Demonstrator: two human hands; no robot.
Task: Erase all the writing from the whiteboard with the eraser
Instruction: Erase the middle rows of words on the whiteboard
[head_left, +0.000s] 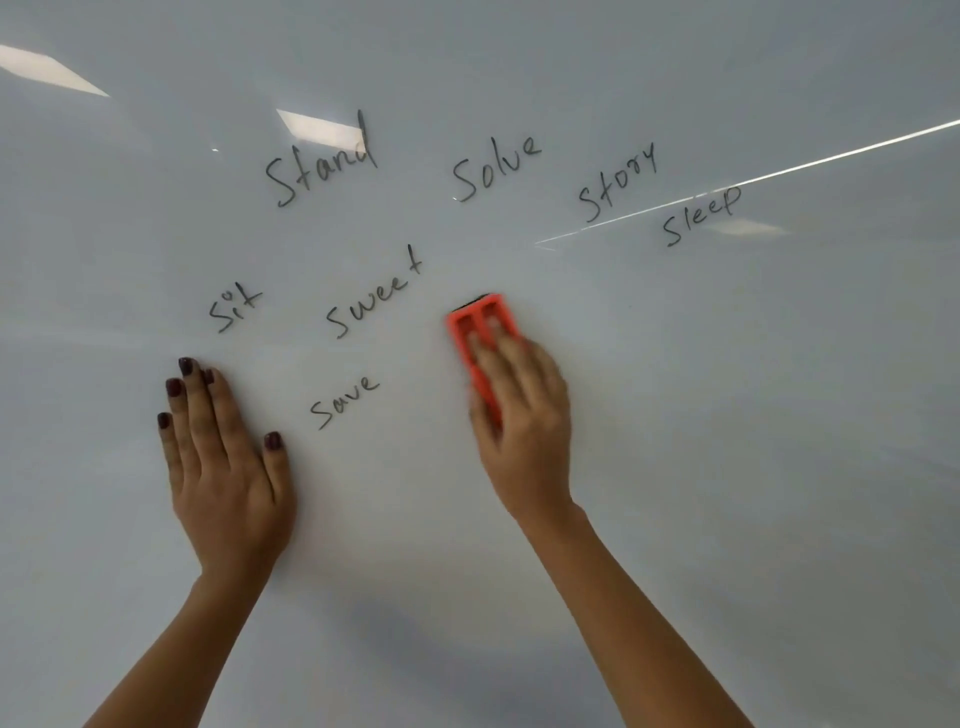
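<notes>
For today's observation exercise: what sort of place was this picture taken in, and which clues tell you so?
Probably a classroom or office, though only the board shows. A glossy white whiteboard fills the view, carrying handwritten practice words such as "Stand". A red plastic block eraser is pressed against it, and long ceiling lights are reflected in its surface.

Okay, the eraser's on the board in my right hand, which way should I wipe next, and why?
Probably slide the eraser left and slightly up across "sweet". That word looks nearest to the eraser, while your right hand holds it on a bare patch of whiteboard. "Save" lies lower left for the following pass. Your left hand rests flat, clear of that path.
</notes>
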